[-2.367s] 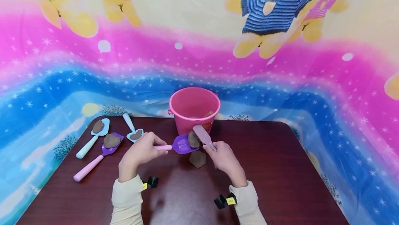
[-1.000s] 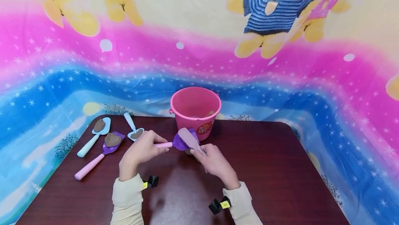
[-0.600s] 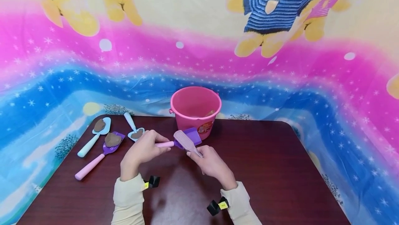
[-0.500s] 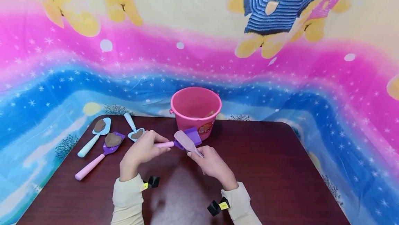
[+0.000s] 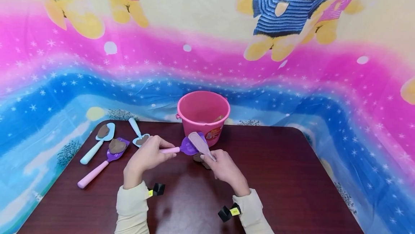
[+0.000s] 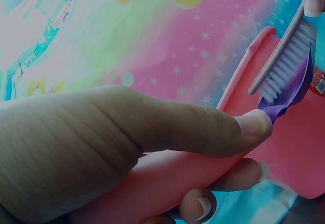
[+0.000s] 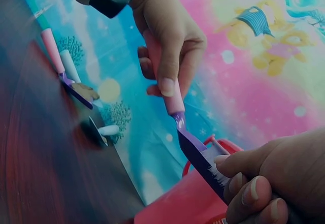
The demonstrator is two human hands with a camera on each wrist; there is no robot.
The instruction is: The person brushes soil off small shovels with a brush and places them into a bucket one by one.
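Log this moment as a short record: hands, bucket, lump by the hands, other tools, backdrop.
Left hand: grips a pink-handled purple shovel
Right hand: holds a brush, bristles turned toward that shovel
Bucket: pink, upright, behind the held shovel
Lump by the hands: brown, partly hidden below shovel and brush
Other tools: light-blue shovel, second purple shovel, heart-bladed shovel, at the table's left, each bearing a brown lump
Backdrop: cloth printed with stuffed toys and snowflakes

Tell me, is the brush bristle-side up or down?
Down: from above the brush shows its back; the left wrist view shows bristles facing the held scoop.
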